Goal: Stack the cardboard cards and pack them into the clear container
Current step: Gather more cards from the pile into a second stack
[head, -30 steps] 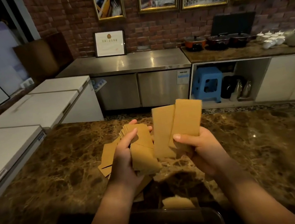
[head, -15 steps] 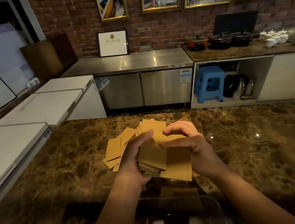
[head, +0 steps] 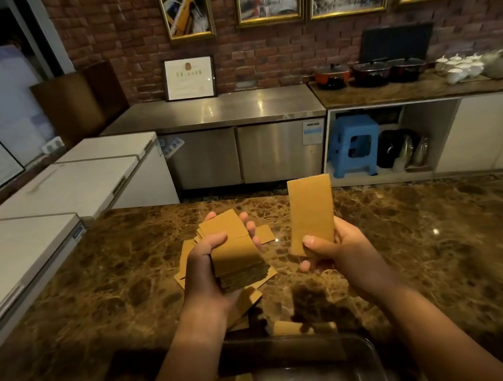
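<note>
Gripping a thick stack of cardboard cards (head: 236, 253), the left hand (head: 204, 272) closes thumb over the top face, fingertips showing past the far edge. The right hand (head: 338, 250) pinches a single card (head: 312, 213) by its lower end, thumb on the near face, card held upright and well apart from the stack. Half a second ago both hands were pressed together on the stack; now they have separated, the right one carrying its card off to the side of the stack.

Beneath and behind the stack, loose cards (head: 187, 255) lie fanned on the marble counter (head: 95, 302); a few more lie nearer the body. Nearer still than those, the clear container (head: 355, 346) sits at the counter's near edge, partly hidden by both forearms; one card leans inside at its left, contents otherwise unclear. Beyond the counter: white chest freezers (head: 58, 190) to the stack's left, a steel cabinet (head: 233, 133) straight behind, a blue stool (head: 353, 145) under the shelf behind the single card.
</note>
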